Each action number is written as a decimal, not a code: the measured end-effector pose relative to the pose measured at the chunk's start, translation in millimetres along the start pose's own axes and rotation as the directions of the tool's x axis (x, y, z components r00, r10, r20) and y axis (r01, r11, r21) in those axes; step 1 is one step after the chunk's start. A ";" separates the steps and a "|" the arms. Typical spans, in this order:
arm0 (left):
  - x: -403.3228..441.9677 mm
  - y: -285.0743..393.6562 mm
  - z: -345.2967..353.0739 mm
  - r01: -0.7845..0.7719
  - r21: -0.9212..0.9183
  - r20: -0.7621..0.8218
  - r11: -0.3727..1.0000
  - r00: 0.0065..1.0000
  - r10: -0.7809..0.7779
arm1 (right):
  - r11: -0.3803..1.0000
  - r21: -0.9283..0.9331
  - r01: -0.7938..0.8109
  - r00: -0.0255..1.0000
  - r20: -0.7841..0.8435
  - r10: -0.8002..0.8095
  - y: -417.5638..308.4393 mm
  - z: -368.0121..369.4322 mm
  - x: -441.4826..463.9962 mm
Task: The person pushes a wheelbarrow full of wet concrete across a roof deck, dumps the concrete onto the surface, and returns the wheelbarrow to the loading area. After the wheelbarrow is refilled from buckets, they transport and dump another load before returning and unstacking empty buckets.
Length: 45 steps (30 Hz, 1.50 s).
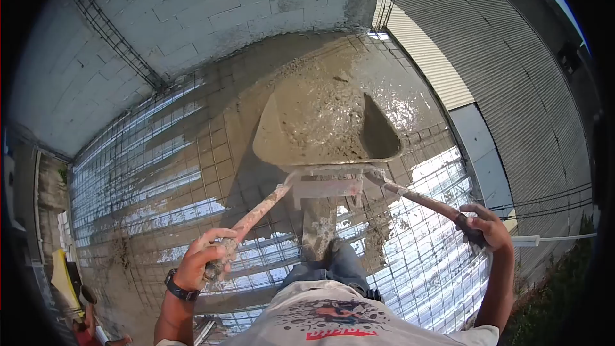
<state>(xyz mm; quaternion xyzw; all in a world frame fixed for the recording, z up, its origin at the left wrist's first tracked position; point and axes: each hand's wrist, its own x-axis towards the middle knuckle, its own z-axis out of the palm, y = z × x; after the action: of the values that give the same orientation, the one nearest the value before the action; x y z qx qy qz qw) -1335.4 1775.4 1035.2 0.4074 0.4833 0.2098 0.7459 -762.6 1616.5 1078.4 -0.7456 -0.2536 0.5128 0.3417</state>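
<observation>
2 hands: left hand at 9–10 o'clock, fingers wrapped round left handle; right hand at 2, gripping right handle. 1 wheelbarrow at 12, wet mix in tray. Rebar mesh over shiny ribbed deck, part mix-covered, spreads both sides of barrow, wider at 10 than 2. Edges: block wall 10–12 with 2 rebar columns; deck edge 12–2, corrugated roof beyond.
</observation>
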 end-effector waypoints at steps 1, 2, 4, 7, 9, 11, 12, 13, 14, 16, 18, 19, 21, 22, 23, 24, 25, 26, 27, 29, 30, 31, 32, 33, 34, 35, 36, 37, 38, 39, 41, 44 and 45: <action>6.8 17.1 3.0 -0.094 -0.119 0.022 0.988 0.995 0.097 | 0.992 0.095 0.078 0.996 -0.039 -0.075 -9.0 -2.9 4.1; 12.5 36.0 9.0 -0.168 -0.228 -0.011 0.959 0.985 0.170 | 0.972 0.184 0.144 0.988 -0.079 -0.132 -22.0 -2.8 5.4; 27.8 78.9 22.9 -0.349 -0.377 -0.084 0.858 0.935 0.344 | 0.886 0.252 0.390 0.904 -0.288 -0.316 -69.5 17.0 10.5; 98.3 155.4 33.9 -0.636 -0.032 -0.276 0.771 0.747 0.605 | 0.772 -0.146 0.619 0.614 -0.523 -0.592 -145.4 15.9 80.9; 145.9 203.9 12.8 -0.537 0.257 -0.259 0.803 0.763 0.593 | 0.726 -0.285 0.626 0.537 -0.517 -0.666 -184.5 -6.4 124.0; 178.3 264.2 15.9 -0.446 0.536 -0.220 0.717 0.746 0.629 | 0.662 -0.360 0.657 0.447 -0.521 -0.727 -230.7 -14.9 163.0; 204.1 292.6 17.8 -0.426 0.618 -0.264 0.661 0.680 0.684 | 0.639 -0.399 0.658 0.405 -0.528 -0.746 -255.1 -21.3 182.7; 231.1 319.3 19.0 -0.393 0.691 -0.299 0.607 0.609 0.735 | 0.632 -0.413 0.655 0.399 -0.522 -0.754 -281.0 -29.2 203.7; 265.2 343.6 14.8 -0.467 0.708 -0.272 0.529 0.511 0.815 | 0.620 -0.428 0.657 0.390 -0.511 -0.766 -308.8 -37.6 227.7; 333.1 400.1 3.9 -0.570 0.705 -0.219 0.421 0.389 0.895 | 0.600 -0.515 0.612 0.332 -0.522 -0.786 -364.1 -53.2 284.3; 400.9 456.2 -14.1 -0.669 0.643 -0.163 0.373 0.357 0.920 | 0.542 -0.566 0.621 0.300 -0.467 -0.832 -417.1 -68.3 341.1; 435.0 477.7 -23.3 -0.727 0.593 -0.132 0.345 0.335 0.933 | 0.529 -0.525 0.667 0.309 -0.451 -0.837 -443.0 -70.4 367.9; 484.5 499.1 -6.8 -0.836 0.323 -0.268 0.445 0.370 0.890 | 0.474 -0.320 0.820 0.312 -0.444 -0.840 -480.7 -74.9 417.9; 503.2 507.8 1.8 -0.870 0.170 -0.327 0.463 0.393 0.859 | 0.403 -0.146 0.903 0.302 -0.452 -0.839 -494.6 -76.5 446.9; 513.7 514.0 5.0 -0.876 0.227 -0.338 0.426 0.339 0.878 | 0.310 0.033 0.950 0.290 -0.458 -0.840 -506.8 -78.3 467.7; 519.9 516.7 7.6 -0.888 0.229 -0.336 0.399 0.312 0.889 | 0.300 0.035 0.953 0.279 -0.483 -0.830 -515.2 -82.6 481.6; 518.5 513.7 8.3 -0.895 0.233 -0.335 0.380 0.293 0.896 | 0.299 0.040 0.953 0.277 -0.507 -0.816 -517.8 -84.2 490.6; 518.4 512.2 11.6 -0.902 0.239 -0.330 0.361 0.274 0.903 | 0.299 0.046 0.953 0.276 -0.534 -0.799 -519.6 -88.4 500.9; 515.9 509.9 20.1 -0.900 0.250 -0.350 0.356 0.259 0.900 | 0.308 0.063 0.949 0.287 -0.572 -0.768 -521.7 -84.9 503.2; 516.7 507.5 22.0 -0.907 0.234 -0.374 0.352 0.250 0.893 | 0.319 0.092 0.943 0.302 -0.639 -0.707 -525.8 -77.7 502.0; 515.7 507.5 24.1 -0.912 0.227 -0.384 0.340 0.237 0.892 | 0.315 0.143 0.938 0.330 -0.640 -0.694 -526.9 -76.9 500.5; 513.8 505.9 26.4 -0.916 0.213 -0.391 0.340 0.239 0.889 | 0.306 0.195 0.932 0.357 -0.642 -0.679 -527.6 -76.6 499.4; 511.4 504.7 29.5 -0.922 0.212 -0.392 0.325 0.224 0.892 | 0.298 0.247 0.922 0.386 -0.644 -0.661 -528.0 -77.1 499.4; 508.4 501.3 32.2 -0.926 0.208 -0.396 0.314 0.214 0.893 | 0.294 0.256 0.921 0.389 -0.646 -0.657 -530.3 -77.6 500.4; 505.1 496.8 34.7 -0.930 0.202 -0.402 0.306 0.207 0.892 | 0.294 0.263 0.919 0.394 -0.647 -0.653 -532.6 -77.8 501.6; 501.4 493.3 38.6 -0.936 0.189 -0.413 0.297 0.199 0.889 | 0.297 0.270 0.916 0.401 -0.649 -0.647 -533.8 -77.8 502.9; 498.5 489.2 39.5 -0.941 0.198 -0.408 0.275 0.176 0.896 | 0.291 0.277 0.916 0.402 -0.645 -0.650 -534.3 -78.3 505.1; 496.2 485.7 41.2 -0.946 0.206 -0.405 0.249 0.149 0.902 | 0.282 0.282 0.917 0.399 -0.640 -0.657 -536.6 -79.5 506.6; 494.9 483.1 44.3 -0.950 0.217 -0.402 0.223 0.121 0.908 | 0.273 0.291 0.917 0.398 -0.634 -0.663 -536.0 -81.9 507.4; 494.9 481.1 45.4 -0.950 0.222 -0.420 0.219 0.109 0.901 | 0.275 0.282 0.919 0.394 -0.636 -0.663 -530.0 -80.7 503.5; 495.7 483.6 34.9 -0.950 0.164 -0.464 0.266 0.163 0.871 | 0.261 0.268 0.928 0.373 -0.633 -0.678 -526.7 -72.5 491.8; 492.2 475.0 42.1 -0.939 0.165 -0.525 0.302 0.175 0.833 | 0.256 0.215 0.942 0.335 -0.606 -0.722 -527.4 -70.5 490.1; 484.4 474.3 41.4 -0.939 0.175 -0.540 0.296 0.160 0.826 | 0.266 0.231 0.936 0.352 -0.606 -0.713 -530.3 -71.1 491.2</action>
<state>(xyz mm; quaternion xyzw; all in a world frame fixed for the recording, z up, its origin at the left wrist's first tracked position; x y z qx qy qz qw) -1044.8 2376.1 1161.5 0.4563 0.3144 0.7570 0.3461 -540.9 2295.0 1213.2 -0.4423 -0.3812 0.1397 0.7997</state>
